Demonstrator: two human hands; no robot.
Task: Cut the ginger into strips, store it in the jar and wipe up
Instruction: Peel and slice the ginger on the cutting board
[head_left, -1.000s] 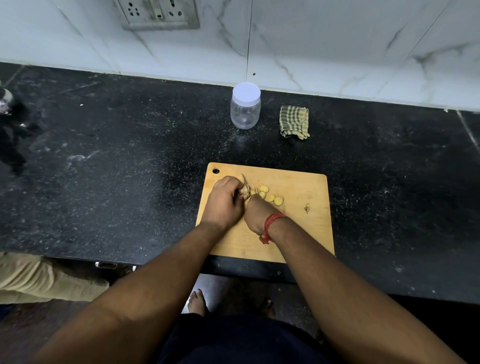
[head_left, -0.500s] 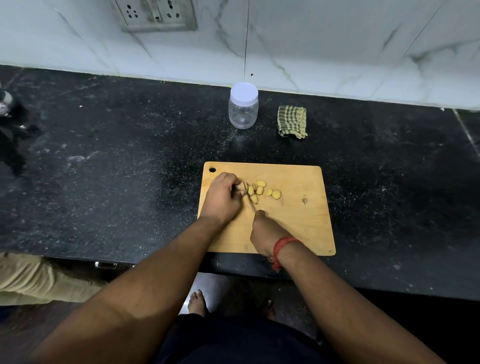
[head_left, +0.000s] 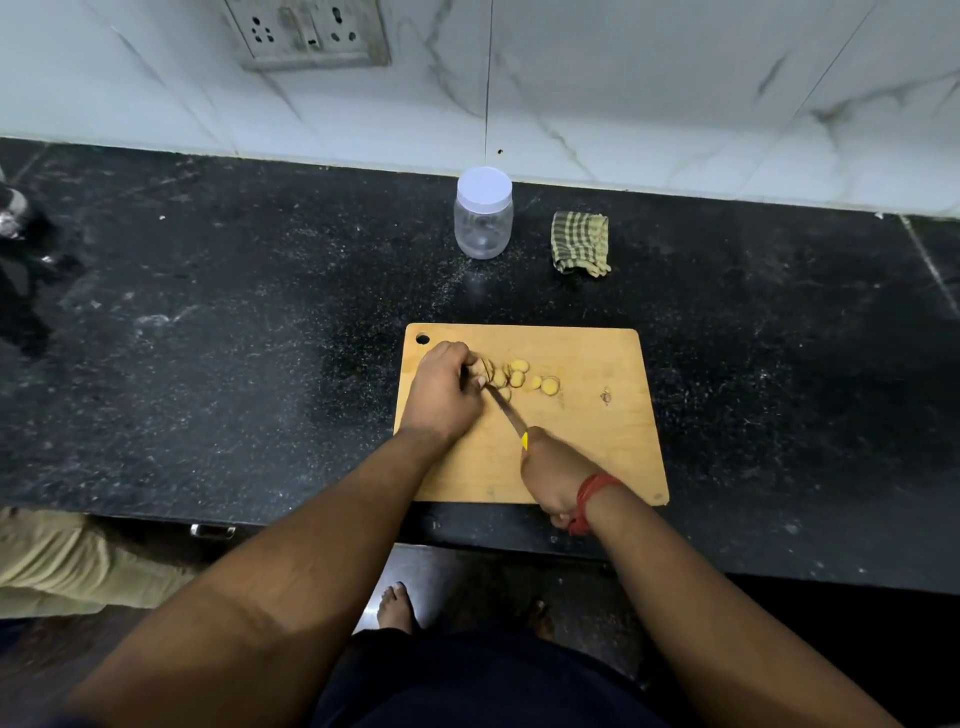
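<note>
- Head view, worktop: black speckled stone counter (head_left: 208, 338) w/ white marble-look wall tiles (head_left: 649, 78) behind; grey wall socket plate (head_left: 309, 34) top left.
- Rectangular light-wood cutting board (head_left: 597, 441) w/ hang hole in far-left corner, lying near counter front edge.
- Left hand (head_left: 444, 397): fingers curled down, pinning a piece of pale ginger root (head_left: 485, 366) on board's far-left area; piece mostly hidden under fingers.
- Right hand (head_left: 553, 480): gripping yellow-handled small steel knife (head_left: 506, 413); red thread band on wrist. Blade runs diagonally up-left, tip at left hand's fingertips, by the ginger.
- Round yellow ginger slices (head_left: 524, 376): loose cluster on board just right of left hand; none cut to strips.
- Small brownish scrap (head_left: 605, 397) on board, apart to the right.
- Clear plastic jar w/ white screw lid (head_left: 484, 213): upright, lid on, near wall, beyond board.
- Folded green-checked cloth (head_left: 580, 241): on counter, right of jar, not touching.
</note>
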